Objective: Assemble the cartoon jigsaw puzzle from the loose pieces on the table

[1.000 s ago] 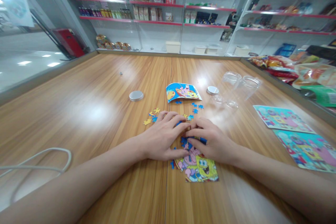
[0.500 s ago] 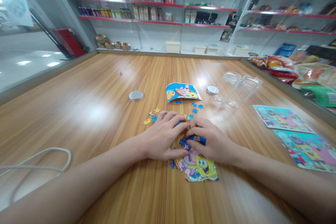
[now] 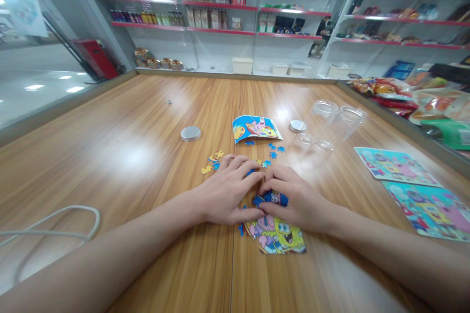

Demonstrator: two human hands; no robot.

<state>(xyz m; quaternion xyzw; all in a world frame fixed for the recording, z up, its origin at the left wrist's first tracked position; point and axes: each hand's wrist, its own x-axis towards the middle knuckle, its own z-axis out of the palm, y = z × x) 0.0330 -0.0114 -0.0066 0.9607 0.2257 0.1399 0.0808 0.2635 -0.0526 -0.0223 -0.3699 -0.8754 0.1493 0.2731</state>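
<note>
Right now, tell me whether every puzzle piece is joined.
No: loose blue pieces lie apart from the partly assembled puzzle, close to the curved picture card.

Over the last second the person's right hand (image 3: 303,200) has opened the gap between thumb and index finger: its thumb (image 3: 276,209) has slid down toward the near side of the puzzle (image 3: 284,234), and its tip now lies right by the tip of the left thumb (image 3: 251,214). More of the blue section (image 3: 282,199) shows in that gap, with a small printed figure on it that was hidden at first, while the lowered thumb covers some of the pink printed area that lay exposed just below it earlier.
</note>
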